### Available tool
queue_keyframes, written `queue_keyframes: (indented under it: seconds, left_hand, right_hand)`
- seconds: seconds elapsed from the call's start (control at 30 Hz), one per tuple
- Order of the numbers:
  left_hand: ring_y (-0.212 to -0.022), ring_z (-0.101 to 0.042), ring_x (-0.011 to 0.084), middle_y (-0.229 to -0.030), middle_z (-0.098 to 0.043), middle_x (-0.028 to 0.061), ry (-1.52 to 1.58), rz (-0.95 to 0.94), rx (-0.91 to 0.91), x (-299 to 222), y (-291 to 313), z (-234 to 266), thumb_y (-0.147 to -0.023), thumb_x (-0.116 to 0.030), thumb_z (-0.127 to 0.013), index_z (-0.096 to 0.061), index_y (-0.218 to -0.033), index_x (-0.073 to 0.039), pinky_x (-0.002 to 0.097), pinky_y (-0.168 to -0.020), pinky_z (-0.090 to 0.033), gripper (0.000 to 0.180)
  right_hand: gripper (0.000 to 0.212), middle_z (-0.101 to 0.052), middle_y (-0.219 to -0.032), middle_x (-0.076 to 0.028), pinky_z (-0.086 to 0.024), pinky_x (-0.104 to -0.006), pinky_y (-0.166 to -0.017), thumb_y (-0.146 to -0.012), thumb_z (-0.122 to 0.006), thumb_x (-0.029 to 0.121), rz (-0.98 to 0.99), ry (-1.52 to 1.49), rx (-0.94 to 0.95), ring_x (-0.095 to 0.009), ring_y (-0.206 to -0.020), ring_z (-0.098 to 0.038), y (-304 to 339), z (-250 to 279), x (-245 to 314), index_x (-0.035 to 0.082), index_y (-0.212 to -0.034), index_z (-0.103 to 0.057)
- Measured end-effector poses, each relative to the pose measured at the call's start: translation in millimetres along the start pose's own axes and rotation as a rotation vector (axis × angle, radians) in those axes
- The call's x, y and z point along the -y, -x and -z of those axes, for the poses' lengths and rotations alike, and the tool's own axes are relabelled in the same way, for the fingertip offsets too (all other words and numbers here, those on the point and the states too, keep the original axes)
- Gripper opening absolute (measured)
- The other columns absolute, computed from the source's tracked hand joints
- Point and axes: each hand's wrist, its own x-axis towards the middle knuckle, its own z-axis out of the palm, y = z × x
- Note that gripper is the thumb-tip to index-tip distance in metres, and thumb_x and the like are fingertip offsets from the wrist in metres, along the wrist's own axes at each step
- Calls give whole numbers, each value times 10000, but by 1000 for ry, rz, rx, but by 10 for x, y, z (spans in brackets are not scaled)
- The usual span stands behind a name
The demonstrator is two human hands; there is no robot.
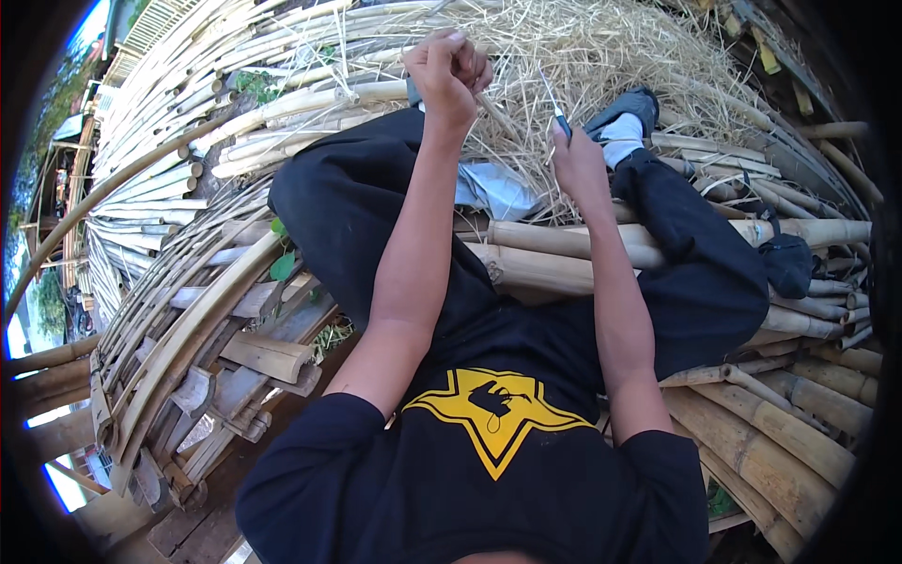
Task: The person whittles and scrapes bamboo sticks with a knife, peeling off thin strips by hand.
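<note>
My left hand (449, 77) is raised above the bamboo, over my left knee, with its fingers curled closed. Whatever is inside that fist, if anything, I cannot make out. A knife (562, 122) with a blue handle is gripped in my right hand (580, 167). Its thin blade points up and away toward a heap of pale shavings (601, 47). The two hands are apart, with shavings showing between them. My right foot, in a dark shoe (631, 108), rests just beyond the right hand.
Bamboo poles (540, 268) lie under and between my legs. Thin bamboo lengths (310, 42) spread across the far left. Split bamboo pieces (263, 357) are stacked at left. Pale plastic or cloth (498, 191) lies by the shavings. A black pouch (785, 263) sits at right.
</note>
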Motion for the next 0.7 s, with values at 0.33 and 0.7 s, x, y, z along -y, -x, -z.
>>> queue_keyframes:
  seconds: [0.33, 0.7]
  left_hand:
    - [-384, -193, 106, -467, -230, -5, 30, 38, 51, 33, -11, 74, -792, -253, -417, -324, -560, -108, 274, -374, -228, 288]
    - [-387, -162, 111, -461, -198, -12, 29, 39, -11, 39, -20, 121, -791, -252, -414, -315, -563, -109, 274, -371, -224, 287]
  right_hand:
    - [352, -597, -720, -249, -439, -487, -632, -956, -422, 322, 276, -350, -126, -391, -700, -621, 266, -133, 252, -5, -911, -543]
    - [439, -619, -824, -270, -460, -500, -731, -949, -391, 352, 213, -473, -149, -443, -810, -602, 368, 125, 541, -41, -931, -585]
